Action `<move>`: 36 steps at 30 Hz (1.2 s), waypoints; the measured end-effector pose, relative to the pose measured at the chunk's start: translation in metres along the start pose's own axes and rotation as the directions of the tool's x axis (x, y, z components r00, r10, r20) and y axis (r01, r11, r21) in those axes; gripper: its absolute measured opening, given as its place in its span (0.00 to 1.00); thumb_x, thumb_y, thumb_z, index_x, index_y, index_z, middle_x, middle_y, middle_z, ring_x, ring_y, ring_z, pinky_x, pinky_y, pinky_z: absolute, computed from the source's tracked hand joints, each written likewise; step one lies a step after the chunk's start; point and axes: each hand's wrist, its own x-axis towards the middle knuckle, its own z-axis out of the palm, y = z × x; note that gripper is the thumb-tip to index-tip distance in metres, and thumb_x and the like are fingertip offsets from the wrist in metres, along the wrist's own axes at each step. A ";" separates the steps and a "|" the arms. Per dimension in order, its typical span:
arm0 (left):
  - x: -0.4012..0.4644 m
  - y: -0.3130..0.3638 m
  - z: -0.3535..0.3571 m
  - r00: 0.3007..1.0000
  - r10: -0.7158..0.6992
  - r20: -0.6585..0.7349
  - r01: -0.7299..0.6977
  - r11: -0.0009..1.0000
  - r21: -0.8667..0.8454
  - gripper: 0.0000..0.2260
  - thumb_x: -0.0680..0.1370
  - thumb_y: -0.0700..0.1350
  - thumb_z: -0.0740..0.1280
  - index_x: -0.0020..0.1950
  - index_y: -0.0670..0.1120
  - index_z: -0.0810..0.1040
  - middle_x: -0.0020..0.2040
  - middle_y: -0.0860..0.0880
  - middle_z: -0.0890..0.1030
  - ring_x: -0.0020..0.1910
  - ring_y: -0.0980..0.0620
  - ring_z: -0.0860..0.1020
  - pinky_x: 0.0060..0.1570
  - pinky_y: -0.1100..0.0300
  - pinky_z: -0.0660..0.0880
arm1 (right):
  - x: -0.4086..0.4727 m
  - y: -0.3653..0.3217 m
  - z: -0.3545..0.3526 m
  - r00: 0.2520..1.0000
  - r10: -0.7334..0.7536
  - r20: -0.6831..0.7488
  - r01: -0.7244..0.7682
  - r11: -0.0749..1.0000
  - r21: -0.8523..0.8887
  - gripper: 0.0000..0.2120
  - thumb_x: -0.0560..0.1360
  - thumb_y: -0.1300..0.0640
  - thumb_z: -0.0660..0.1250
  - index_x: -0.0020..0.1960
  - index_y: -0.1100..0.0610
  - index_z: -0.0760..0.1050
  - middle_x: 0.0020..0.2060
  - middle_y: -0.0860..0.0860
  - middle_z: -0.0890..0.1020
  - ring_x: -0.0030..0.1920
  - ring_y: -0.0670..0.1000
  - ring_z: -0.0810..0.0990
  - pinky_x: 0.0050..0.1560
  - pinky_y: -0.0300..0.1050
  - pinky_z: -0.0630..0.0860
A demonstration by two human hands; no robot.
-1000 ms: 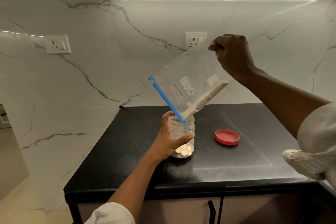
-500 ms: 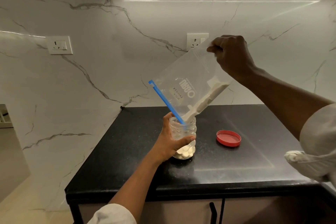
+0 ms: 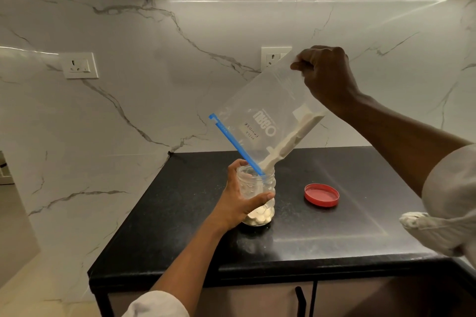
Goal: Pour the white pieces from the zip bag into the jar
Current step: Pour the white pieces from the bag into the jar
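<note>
Head view: the zip bag (image 3: 268, 121) hangs tilted above the jar (image 3: 256, 194), its blue zip strip (image 3: 235, 145) pointing down into the jar's mouth, and the white pieces (image 3: 293, 137) lie gathered along its lower edge toward that opening. The right hand (image 3: 327, 76) pinches the bag's raised upper corner. The left hand (image 3: 238, 201) wraps around the clear jar, which stands on the black worktop (image 3: 180, 213) with some pieces at its bottom. A red lid (image 3: 321, 195) lies near the jar's right.
</note>
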 end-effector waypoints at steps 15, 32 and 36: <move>-0.001 0.003 0.000 1.000 -0.007 -0.001 0.007 1.000 0.020 0.40 0.66 0.61 0.77 0.65 0.73 0.51 0.58 0.79 0.62 0.60 0.77 0.67 0.50 0.76 0.68 | 0.000 0.000 0.001 1.000 0.007 -0.013 -0.007 1.000 0.018 0.09 0.77 0.59 0.68 0.50 0.65 0.82 0.43 0.59 0.85 0.43 0.57 0.83 0.48 0.53 0.79; 0.000 0.002 0.001 1.000 0.012 -0.006 -0.012 1.000 -0.024 0.40 0.67 0.59 0.78 0.65 0.72 0.51 0.59 0.76 0.65 0.61 0.72 0.70 0.50 0.79 0.70 | -0.008 0.000 0.005 0.999 -0.021 -0.043 0.022 1.000 0.019 0.07 0.76 0.61 0.69 0.48 0.65 0.83 0.40 0.57 0.84 0.39 0.54 0.82 0.45 0.49 0.80; 0.000 0.002 0.001 1.000 -0.004 -0.011 0.004 1.000 -0.019 0.40 0.66 0.60 0.78 0.65 0.74 0.51 0.58 0.77 0.64 0.60 0.74 0.69 0.49 0.79 0.70 | -0.009 -0.001 0.009 1.000 -0.012 -0.028 0.013 1.000 0.018 0.08 0.77 0.60 0.69 0.49 0.64 0.83 0.42 0.58 0.85 0.41 0.55 0.82 0.46 0.51 0.80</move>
